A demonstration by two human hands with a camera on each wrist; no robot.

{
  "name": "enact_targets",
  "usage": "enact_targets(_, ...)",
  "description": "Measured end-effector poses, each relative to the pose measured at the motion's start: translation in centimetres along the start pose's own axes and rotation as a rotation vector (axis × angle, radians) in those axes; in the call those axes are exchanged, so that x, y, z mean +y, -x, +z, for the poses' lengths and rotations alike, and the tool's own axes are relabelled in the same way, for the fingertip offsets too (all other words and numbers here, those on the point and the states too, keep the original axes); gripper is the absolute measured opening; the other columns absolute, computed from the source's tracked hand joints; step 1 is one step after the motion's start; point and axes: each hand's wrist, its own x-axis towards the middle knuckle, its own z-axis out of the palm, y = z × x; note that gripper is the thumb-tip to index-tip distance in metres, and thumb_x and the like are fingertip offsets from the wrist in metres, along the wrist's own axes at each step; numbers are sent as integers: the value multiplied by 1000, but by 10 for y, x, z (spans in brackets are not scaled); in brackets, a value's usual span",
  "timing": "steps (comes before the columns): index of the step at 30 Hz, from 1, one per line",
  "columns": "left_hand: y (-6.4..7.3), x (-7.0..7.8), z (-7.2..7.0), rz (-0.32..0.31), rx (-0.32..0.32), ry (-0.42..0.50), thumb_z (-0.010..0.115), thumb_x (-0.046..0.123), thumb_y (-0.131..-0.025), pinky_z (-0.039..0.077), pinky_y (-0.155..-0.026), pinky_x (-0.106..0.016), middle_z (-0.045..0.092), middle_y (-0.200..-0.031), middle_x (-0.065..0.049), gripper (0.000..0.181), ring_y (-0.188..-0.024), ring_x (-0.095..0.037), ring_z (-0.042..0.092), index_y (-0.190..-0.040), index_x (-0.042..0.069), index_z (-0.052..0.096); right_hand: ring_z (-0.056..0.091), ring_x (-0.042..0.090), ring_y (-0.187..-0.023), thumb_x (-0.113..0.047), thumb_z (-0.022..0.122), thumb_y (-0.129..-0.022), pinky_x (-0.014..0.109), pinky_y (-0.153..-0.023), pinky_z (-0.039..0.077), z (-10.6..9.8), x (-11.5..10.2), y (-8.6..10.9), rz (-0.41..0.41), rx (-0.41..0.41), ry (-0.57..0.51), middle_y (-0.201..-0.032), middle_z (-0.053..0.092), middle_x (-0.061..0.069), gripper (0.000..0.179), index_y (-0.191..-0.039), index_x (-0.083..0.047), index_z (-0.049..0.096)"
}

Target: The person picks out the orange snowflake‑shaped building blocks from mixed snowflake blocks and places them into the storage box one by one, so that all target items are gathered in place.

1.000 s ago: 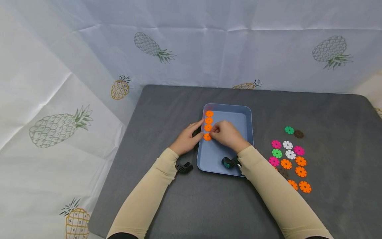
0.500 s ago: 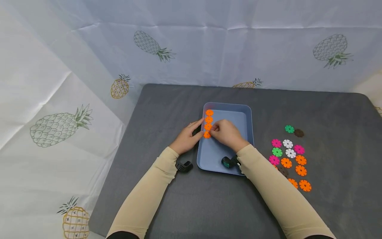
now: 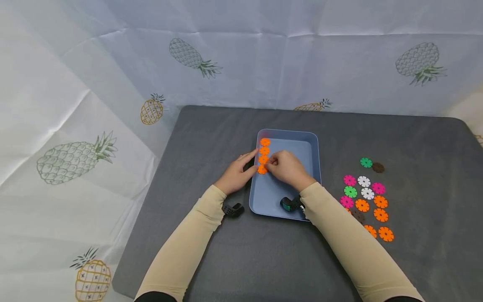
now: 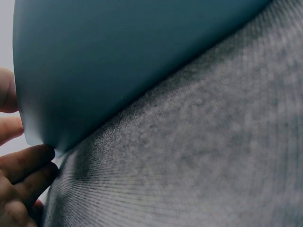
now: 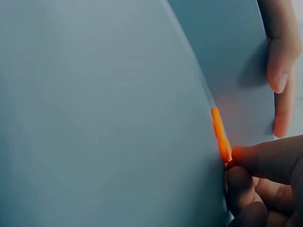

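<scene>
- Along the left wall of the shallow blue-grey rectangular tray (image 3: 288,134), four flat orange notched discs (image 3: 264,150) stand in line, the wall probably keeping them straight.
- At the disc nearest me (image 3: 261,170), my right hand (image 3: 287,168) pinches the edge between fingertips, likely for fine control.
- Against that wall, my left hand (image 3: 235,174) lies spread, fingers fairly straight, seemingly steadying the tray.
- Rightward, loose multicoloured notched discs (image 3: 380,215) lie on the dark grey cloth-covered table (image 3: 241,256), presumably kept within reach.
</scene>
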Motion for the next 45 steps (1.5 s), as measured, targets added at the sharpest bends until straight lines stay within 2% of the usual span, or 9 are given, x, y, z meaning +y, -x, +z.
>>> enact_targets(6,1,-1,-1,-5,-1,7,55,26,-109,33,-123,-51,40,-167,-9,60,-154,-27,37,-166,20,36,51,15,-57,-15,67,-98,28,-56,39,-1,0,0,2,9,-35,-67,62,2,21,-84,-3,77)
enact_targets(11,2,-2,0,-8,-3,17,56,24,-108,34,-123,-52,40,-167,-9,62,-154,-28,37,-166,19,36,54,16,-61,-16,64,-100,29,-59,43,-8,-3,3,15,-1,-86,-77,70,5,23,-93,-2,80)
enact_targets(17,3,-3,-1,5,6,14,56,23,-108,34,-122,-52,41,-166,-9,61,-154,-28,37,-166,17,36,56,20,-64,-21,63,-104,33,-61,46,-24,-9,11,19,-9,-127,-85,74,11,27,-100,-2,81)
enact_targets(23,4,-3,-4,4,10,13,55,23,-108,34,-123,-53,41,-166,-8,61,-154,-28,37,-166,15,36,61,22,-70,-25,65,-104,35,-63,50,-38,-10,25,28,10,-131,-95,76,12,28,-106,-2,81)
enact_targets(30,5,-3,-6,-3,2,12,54,23,-108,33,-123,-53,39,-167,-8,62,-155,-27,35,-166,15,35,60,23,-72,-27,65,-104,37,-64,50,-53,-7,42,26,31,-97,-97,76,9,27,-108,-5,81)
enact_targets(33,5,-3,-7,0,-1,17,54,23,-108,33,-123,-53,39,-167,-8,62,-155,-27,34,-166,15,35,60,23,-73,-27,66,-104,37,-64,50,-60,-4,50,31,23,-116,-96,76,11,28,-109,-4,81)
enact_targets(38,5,-1,-6,1,15,18,56,20,-107,34,-123,-52,41,-166,-8,62,-154,-27,36,-166,16,36,61,22,-75,-31,67,-104,36,-65,50,-77,4,66,61,-7,-153,-96,75,15,32,-111,-2,79)
enact_targets(42,1,0,-1,13,-8,20,55,23,-108,34,-123,-50,39,-168,-7,62,-155,-26,34,-167,18,34,63,22,-76,-35,65,-105,34,-67,53,-96,15,82,89,4,-125,-100,75,15,36,-116,-2,78)
enact_targets(45,3,0,-2,4,-18,23,54,25,-109,33,-123,-50,37,-169,-6,63,-156,-25,32,-167,19,32,64,23,-78,-37,63,-106,34,-69,54,-106,24,89,103,13,-110,-103,75,15,39,-119,-3,77)
